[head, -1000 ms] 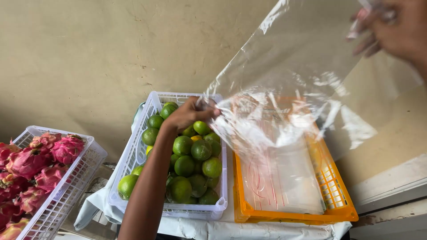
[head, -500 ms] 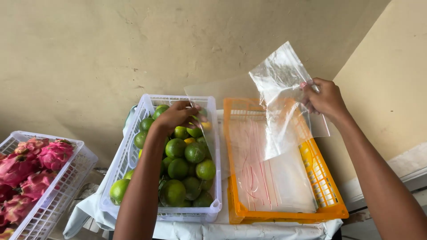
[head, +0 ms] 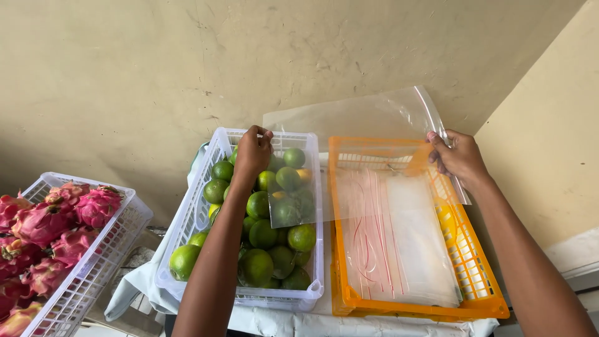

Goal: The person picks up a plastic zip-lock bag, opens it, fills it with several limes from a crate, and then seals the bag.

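Clear bag stretched between two hands

The left hand (head: 253,153) and right hand (head: 458,159) each pinched an edge of the clear plastic bag (head: 349,159), spread above the orange basket (head: 480,293), beside the limes (head: 265,234).

A plastic bag (head: 368,156) is stretched between the left hand (head: 253,153) and the right hand (head: 458,159), over a basket of limes (head: 315,237) under the left hand and a basket of bags (head: 480,274) below the right, with a dragon fruit basket (head: 106,249) far left of the left hand.
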